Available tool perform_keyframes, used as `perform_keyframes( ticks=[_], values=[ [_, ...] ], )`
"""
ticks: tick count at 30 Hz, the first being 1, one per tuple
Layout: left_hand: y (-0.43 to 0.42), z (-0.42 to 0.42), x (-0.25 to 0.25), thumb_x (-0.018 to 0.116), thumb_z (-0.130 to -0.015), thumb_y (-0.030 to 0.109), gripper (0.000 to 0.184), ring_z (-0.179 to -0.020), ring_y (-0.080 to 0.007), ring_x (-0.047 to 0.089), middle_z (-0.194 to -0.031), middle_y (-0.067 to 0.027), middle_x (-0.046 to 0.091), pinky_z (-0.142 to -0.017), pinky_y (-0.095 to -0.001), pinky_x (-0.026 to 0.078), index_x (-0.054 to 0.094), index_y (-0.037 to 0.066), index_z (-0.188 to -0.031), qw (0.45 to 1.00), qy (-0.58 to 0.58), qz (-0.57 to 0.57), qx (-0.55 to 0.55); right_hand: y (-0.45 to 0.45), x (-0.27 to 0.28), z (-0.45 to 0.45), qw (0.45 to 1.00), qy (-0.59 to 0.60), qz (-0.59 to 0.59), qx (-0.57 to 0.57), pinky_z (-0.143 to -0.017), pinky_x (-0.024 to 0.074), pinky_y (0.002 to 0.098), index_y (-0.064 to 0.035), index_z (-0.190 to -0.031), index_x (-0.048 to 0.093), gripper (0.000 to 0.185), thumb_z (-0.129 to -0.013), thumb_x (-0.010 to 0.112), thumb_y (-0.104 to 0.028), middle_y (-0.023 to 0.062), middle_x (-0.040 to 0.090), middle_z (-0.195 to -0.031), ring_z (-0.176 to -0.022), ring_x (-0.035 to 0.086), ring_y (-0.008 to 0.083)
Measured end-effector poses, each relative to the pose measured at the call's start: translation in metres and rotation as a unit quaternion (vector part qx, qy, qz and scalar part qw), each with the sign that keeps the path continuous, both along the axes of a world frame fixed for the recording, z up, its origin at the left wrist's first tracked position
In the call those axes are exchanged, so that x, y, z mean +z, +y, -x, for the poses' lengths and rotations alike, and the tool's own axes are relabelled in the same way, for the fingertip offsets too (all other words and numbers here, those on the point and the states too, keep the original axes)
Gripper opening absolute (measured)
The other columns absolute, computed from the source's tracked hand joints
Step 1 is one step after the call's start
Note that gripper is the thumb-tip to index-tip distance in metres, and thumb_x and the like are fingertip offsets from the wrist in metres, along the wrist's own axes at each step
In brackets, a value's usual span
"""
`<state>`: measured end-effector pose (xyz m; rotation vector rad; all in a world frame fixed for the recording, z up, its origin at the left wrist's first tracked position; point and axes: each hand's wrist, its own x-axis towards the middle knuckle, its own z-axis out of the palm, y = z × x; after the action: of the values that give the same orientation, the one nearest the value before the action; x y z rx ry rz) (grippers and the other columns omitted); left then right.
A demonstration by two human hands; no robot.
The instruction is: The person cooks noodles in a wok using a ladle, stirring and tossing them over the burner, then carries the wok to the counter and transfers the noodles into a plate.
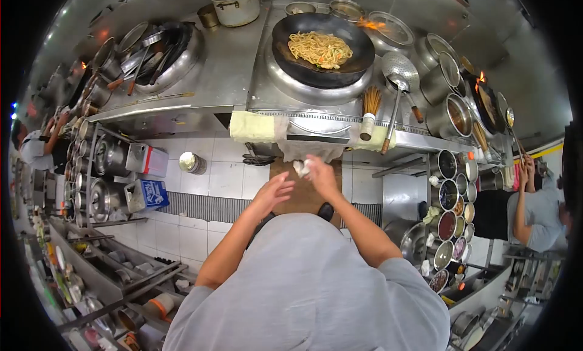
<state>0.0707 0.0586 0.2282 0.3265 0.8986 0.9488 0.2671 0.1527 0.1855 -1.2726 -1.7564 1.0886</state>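
My right hand [322, 175] is closed on a small crumpled white tissue [300, 168] in front of the stove's edge. Just left of it, my left hand [276, 192] is held in the air with its fingers apart and nothing in them. A greyish cloth [308, 151] hangs from the stove front close beyond both hands. On the burner past it sits a black wok [291, 71] with cooked noodles [320, 49] in it; neither hand touches the wok.
A bamboo brush [371, 108], a perforated skimmer [401, 68] and a ladle lie right of the wok. Folded yellow cloth [252, 127] drapes over the front edge. Seasoning containers [447, 226] line the right. Flames burn by a right-hand wok, where a person [537, 211] works.
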Motion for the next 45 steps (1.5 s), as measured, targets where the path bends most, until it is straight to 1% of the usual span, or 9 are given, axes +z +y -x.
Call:
perform_keyframes(
  ticks=[1,2,6,8,15,21,28,33,45],
  values=[
    [-0.009,0.013,-0.015,0.05,-0.098,0.034,0.047,-0.115,-0.0206,0.053,-0.124,-0.0118,0.056,-0.092,-0.0334,0.045,0.045,0.009,-0.138,0.993,0.12,-0.016,-0.012,0.011,0.018,-0.005,0.991,0.034,0.104,-0.072,-0.063,0.052,0.0357,-0.0044,-0.114,0.057,0.022,-0.095,0.051,-0.013,0.0137,0.065,-0.088,-0.07,0.064,0.023],
    [-0.019,0.027,-0.032,0.051,-0.097,0.031,0.044,-0.108,-0.0214,0.058,-0.118,-0.0101,0.06,-0.088,-0.0344,0.047,0.049,0.009,-0.135,0.97,0.239,-0.032,-0.022,0.038,-0.025,-0.015,0.976,-0.004,-0.118,-0.183,-0.049,0.0488,0.0308,-0.0029,-0.099,0.057,0.02,-0.098,0.047,-0.02,0.01,0.062,-0.081,-0.056,0.059,0.0186],
    [-0.079,0.091,-0.089,0.063,-0.087,0.029,0.038,-0.088,-0.0236,0.066,-0.097,-0.0162,0.067,-0.079,-0.0335,0.051,0.061,0.009,-0.119,0.809,0.569,-0.125,-0.08,0.107,-0.029,-0.07,0.879,0.29,0.261,-0.274,-0.052,0.0494,0.031,-0.004,-0.105,0.054,0.017,-0.099,0.047,-0.018,0.0084,0.059,-0.086,-0.068,0.06,0.0158],
    [-0.108,0.119,-0.113,0.065,-0.085,0.028,0.039,-0.087,-0.028,0.066,-0.097,-0.0163,0.067,-0.079,-0.0362,0.051,0.061,0.008,-0.118,0.778,0.608,-0.099,-0.12,0.14,-0.058,-0.086,0.949,-0.018,-0.102,-0.298,-0.07,0.0506,0.0413,-0.0006,-0.113,0.055,0.024,-0.092,0.053,-0.012,0.0154,0.062,-0.09,-0.077,0.063,0.0303],
    [-0.189,0.15,-0.18,0.066,-0.083,0.025,0.037,-0.091,-0.0327,0.065,-0.095,-0.0167,0.068,-0.08,-0.0393,0.051,0.062,0.008,-0.115,0.803,0.592,0.018,-0.065,0.119,-0.015,-0.046,0.894,-0.323,-0.307,0.042,-0.098,0.0396,0.0455,-0.003,-0.123,0.054,0.04,-0.083,0.048,-0.002,0.0169,0.053,-0.123,-0.117,0.05,0.0346],
    [-0.199,0.119,-0.178,0.061,-0.086,0.019,0.037,-0.084,-0.0199,0.066,-0.09,-0.0117,0.069,-0.078,-0.0322,0.051,0.058,0.003,-0.12,0.858,0.505,0.055,-0.073,0.126,-0.024,-0.059,0.806,-0.465,-0.363,0.048,-0.109,0.0305,0.051,-0.0034,-0.124,0.051,0.039,-0.085,0.047,-0.007,0.0159,0.05,-0.128,-0.131,0.04,0.0338],
    [-0.179,0.134,-0.161,0.059,-0.088,0.019,0.039,-0.083,-0.0163,0.064,-0.094,-0.0079,0.066,-0.067,-0.0306,0.051,0.055,0.007,-0.125,0.883,0.45,0.123,0.044,0.207,-0.029,-0.114,0.885,-0.411,-0.158,0.155,-0.094,0.0438,0.0433,-0.0046,-0.105,0.059,0.025,-0.082,0.047,-0.004,0.0181,0.059,-0.112,-0.107,0.055,0.0361],
    [-0.206,0.146,-0.173,0.058,-0.088,0.019,0.041,-0.08,-0.0146,0.063,-0.096,-0.0062,0.064,-0.061,-0.0293,0.05,0.052,0.009,-0.127,0.892,0.411,0.161,0.1,0.191,0.0,-0.077,0.953,-0.218,-0.189,-0.089,-0.09,0.0432,0.0453,-0.001,-0.112,0.059,0.03,-0.086,0.046,-0.002,0.0207,0.06,-0.109,-0.104,0.056,0.0383],
    [-0.241,0.143,-0.195,0.057,-0.086,0.014,0.041,-0.077,-0.0149,0.063,-0.1,-0.0074,0.065,-0.056,-0.0279,0.049,0.051,0.008,-0.127,0.899,0.388,0.194,0.058,0.108,-0.025,0.012,0.879,-0.365,-0.304,0.047,-0.11,0.0302,0.0487,0.0076,-0.132,0.043,0.052,-0.081,0.046,0.001,0.0223,0.051,-0.132,-0.129,0.043,0.038]
  ],
)
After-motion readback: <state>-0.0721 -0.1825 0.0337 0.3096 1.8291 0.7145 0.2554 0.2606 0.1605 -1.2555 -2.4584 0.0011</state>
